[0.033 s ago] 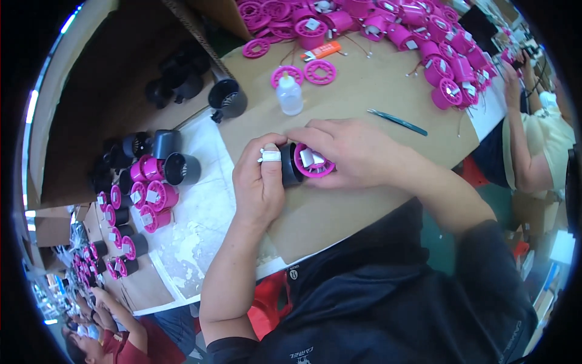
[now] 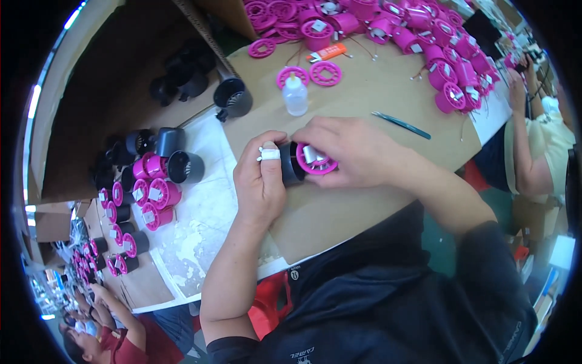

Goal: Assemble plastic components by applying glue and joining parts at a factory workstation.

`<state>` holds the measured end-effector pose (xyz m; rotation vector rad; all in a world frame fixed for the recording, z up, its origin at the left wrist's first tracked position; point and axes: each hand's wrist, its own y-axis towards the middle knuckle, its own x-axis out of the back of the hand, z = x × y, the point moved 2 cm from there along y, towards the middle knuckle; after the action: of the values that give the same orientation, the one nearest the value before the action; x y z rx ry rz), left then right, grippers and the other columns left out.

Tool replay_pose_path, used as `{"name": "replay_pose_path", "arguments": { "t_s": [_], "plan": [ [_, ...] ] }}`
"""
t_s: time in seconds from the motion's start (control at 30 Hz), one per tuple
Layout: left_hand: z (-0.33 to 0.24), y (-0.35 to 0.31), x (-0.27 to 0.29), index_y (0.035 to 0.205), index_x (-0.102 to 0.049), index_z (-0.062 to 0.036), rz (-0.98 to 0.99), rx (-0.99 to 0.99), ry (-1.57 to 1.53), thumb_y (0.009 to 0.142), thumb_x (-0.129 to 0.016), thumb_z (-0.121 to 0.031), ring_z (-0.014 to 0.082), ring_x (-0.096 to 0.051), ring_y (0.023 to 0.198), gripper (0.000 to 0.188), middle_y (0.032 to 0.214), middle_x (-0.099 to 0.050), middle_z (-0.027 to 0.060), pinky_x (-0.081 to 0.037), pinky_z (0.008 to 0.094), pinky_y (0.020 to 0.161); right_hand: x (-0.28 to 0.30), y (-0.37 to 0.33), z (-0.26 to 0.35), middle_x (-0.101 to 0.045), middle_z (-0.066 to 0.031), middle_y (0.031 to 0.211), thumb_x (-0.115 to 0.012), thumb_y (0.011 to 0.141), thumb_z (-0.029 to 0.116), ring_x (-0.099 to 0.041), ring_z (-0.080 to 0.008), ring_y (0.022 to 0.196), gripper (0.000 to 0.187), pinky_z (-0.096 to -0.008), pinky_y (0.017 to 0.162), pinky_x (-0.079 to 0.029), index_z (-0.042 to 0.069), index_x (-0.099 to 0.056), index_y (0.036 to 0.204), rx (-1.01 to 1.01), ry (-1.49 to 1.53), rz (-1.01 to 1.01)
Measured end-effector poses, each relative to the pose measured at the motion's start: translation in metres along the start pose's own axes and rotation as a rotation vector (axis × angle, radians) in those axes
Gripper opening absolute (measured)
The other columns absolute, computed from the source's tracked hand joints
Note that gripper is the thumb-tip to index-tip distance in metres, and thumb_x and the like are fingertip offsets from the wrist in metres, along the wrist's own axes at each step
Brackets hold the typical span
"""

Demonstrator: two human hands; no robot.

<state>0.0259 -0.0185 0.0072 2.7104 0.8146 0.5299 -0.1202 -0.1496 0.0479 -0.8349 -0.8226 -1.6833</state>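
Note:
My left hand (image 2: 259, 176), with white tape round its thumb, is wrapped round a black cup-shaped housing (image 2: 292, 165) lying on its side above the brown board. At the housing's right end, my right hand (image 2: 354, 148) grips a bright pink round part (image 2: 302, 159) by its slotted rim. White pieces and wires show within the pink ring. The fingers hide how deep the pink part sits in the housing. Just beyond my hands stands a clear squeeze bottle (image 2: 295, 100) with a yellowish tip. Dark tweezers (image 2: 401, 125) lie to the right.
Pink parts (image 2: 418, 36) are heaped at the far side, near two loose pink rings (image 2: 325, 73) and an orange-handled cutter (image 2: 327, 52). Black housings (image 2: 185, 167) and pink-fitted ones (image 2: 156, 216) crowd the left. A large cardboard box (image 2: 79, 151) stands there. Co-workers sit at both sides.
The whole view has shifted slightly, so the table items appear a little farther right and lower. Both hands keep their holds on the housing and the pink part.

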Motion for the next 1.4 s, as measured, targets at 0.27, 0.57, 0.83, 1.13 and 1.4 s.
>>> {"name": "replay_pose_path", "arguments": {
  "t_s": [0.27, 0.57, 0.83, 1.13, 1.4],
  "plan": [
    [-0.001, 0.0, 0.004, 0.116, -0.061, -0.0011, -0.188, -0.027, -0.039, 0.104, -0.041, -0.015, 0.0224, -0.06, 0.09, 0.027, 0.104, -0.066, 0.0118, -0.048, 0.0315, 0.085, -0.024, 0.023, 0.003, -0.053, -0.0161, 0.123, -0.08, 0.084, 0.023, -0.057, -0.0297, 0.105, 0.06, -0.038, 0.092, -0.05, 0.005, -0.049, 0.132, 0.198, 0.414, -0.345],
    [0.007, -0.001, 0.004, 0.123, -0.058, -0.0002, -0.214, 0.036, -0.131, 0.107, -0.034, -0.019, 0.0227, -0.059, 0.097, 0.034, 0.115, -0.062, 0.0138, -0.048, 0.033, 0.089, -0.04, 0.03, -0.002, -0.048, -0.0173, 0.125, -0.074, 0.089, 0.019, -0.053, -0.0318, 0.109, 0.059, -0.0396, 0.096, -0.048, 0.007, -0.043, 0.138, 0.349, 0.35, -0.332],
    [0.006, 0.002, 0.003, 0.137, -0.048, -0.0002, -0.302, -0.117, -0.248, 0.104, -0.04, -0.017, 0.0254, -0.058, 0.107, 0.038, 0.128, -0.055, 0.0163, -0.047, 0.0377, 0.098, -0.042, 0.029, 0.0, -0.049, -0.0182, 0.127, -0.073, 0.091, 0.023, -0.053, -0.033, 0.112, 0.062, -0.04, 0.097, -0.048, 0.006, -0.043, 0.142, 0.294, 0.438, -0.236],
    [-0.004, 0.005, 0.006, 0.138, -0.046, -0.0018, -0.025, 0.172, -0.225, 0.091, -0.062, -0.007, 0.0267, -0.057, 0.114, 0.05, 0.131, -0.053, 0.018, -0.048, 0.0381, 0.1, -0.02, 0.018, -0.005, -0.052, -0.0176, 0.128, -0.076, 0.088, 0.022, -0.057, -0.0324, 0.108, 0.061, -0.0386, 0.094, -0.05, 0.005, -0.048, 0.14, 0.248, 0.236, -0.362],
    [0.0, 0.006, 0.006, 0.135, -0.045, -0.0027, -0.05, 0.024, -0.094, 0.084, -0.069, -0.003, 0.0283, -0.055, 0.118, 0.056, 0.134, -0.051, 0.0181, -0.046, 0.0383, 0.103, -0.006, 0.041, -0.055, -0.057, -0.0129, 0.132, -0.075, 0.087, 0.014, -0.06, -0.0237, 0.109, 0.057, -0.0362, 0.093, -0.051, 0.002, -0.052, 0.138, -0.034, 0.484, -0.542]
  ]
}}
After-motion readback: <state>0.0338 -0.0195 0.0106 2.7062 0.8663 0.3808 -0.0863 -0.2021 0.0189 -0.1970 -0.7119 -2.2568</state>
